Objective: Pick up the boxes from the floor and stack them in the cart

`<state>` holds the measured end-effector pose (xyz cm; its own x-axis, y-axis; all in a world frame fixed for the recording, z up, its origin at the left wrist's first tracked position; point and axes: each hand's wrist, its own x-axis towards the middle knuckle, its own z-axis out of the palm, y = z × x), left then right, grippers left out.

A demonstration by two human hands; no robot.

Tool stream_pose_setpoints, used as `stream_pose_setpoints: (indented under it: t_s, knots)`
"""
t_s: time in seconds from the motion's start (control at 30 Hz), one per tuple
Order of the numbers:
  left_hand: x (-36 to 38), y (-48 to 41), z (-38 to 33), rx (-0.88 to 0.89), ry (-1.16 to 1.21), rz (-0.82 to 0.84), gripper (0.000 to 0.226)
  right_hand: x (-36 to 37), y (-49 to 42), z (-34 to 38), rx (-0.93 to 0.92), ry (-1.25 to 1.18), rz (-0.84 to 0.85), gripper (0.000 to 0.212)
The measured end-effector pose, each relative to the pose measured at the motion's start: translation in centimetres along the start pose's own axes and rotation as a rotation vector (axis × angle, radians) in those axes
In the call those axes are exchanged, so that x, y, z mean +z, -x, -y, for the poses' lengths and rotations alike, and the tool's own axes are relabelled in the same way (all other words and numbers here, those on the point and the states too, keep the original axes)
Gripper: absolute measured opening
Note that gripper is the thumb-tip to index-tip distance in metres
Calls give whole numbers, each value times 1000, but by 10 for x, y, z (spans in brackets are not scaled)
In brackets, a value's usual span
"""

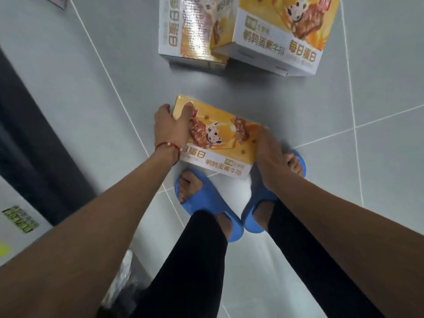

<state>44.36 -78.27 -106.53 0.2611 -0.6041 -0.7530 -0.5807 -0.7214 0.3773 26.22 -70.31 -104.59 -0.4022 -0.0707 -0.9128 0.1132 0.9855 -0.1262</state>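
Fingers (185, 110) of left hand (171, 127) curled over far-left corner of yellow box (226, 143), thumb side on top face, rest wrapped down the left edge. Clamped on cardboard. Right hand (271, 154) flat against box's right edge, fingers pressed together and pointing down along the side; tips hidden behind the box, so can't tell how far under. Box gripped between both hands, printed face up, tilted slightly, sitting low over the grey tiled floor (378, 111) just ahead of the toes; can't tell whether lifted off or touching. Red string bracelet (168, 146) on left wrist. Both forearms bare, reaching straight down. Blue slides (206, 203) on both feet, black leggings (195, 260) above. Two more boxes of same print further out: one (190, 31) standing on the floor at top centre, another (284, 35) just right of it, leaning on it and overlapping its corner. Dark strip (29, 138) along left edge, blurred. No cart visible.
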Motion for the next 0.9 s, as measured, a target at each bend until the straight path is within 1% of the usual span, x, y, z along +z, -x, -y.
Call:
stream_pose_setpoints:
  t_s: [0.03,0.07,0.1,0.17,0.27,0.4,0.5,0.6,0.77,0.9]
  knots:
    - [5,-8,0,-21,18,27,66,9,-21,-5,10,-35,15,71]
    - [9,-13,-1,-42,21,43,60,14,-43,-13,-6,-74,30,82]
    - [13,-15,-2,-60,13,47,58,19,-56,-16,5,-113,34,86]
    - [16,-13,-4,-99,-18,28,58,19,-41,-2,1,-122,44,82]
    - [13,-1,-5,-156,-14,0,61,9,-20,11,-44,-73,2,59]
    - [-5,32,-10,-187,27,-8,59,-13,15,20,-32,-119,-16,53]
    - [-25,63,-25,-205,52,7,58,-32,52,29,2,-110,-45,62]
    - [-51,94,-44,-234,92,3,58,-53,97,39,-22,-86,-76,69]
    - [-109,165,-80,-268,167,-17,51,-85,186,61,-127,-140,-63,65]
    - [-163,229,-106,-241,217,-70,51,-111,267,83,-227,-137,-57,66]
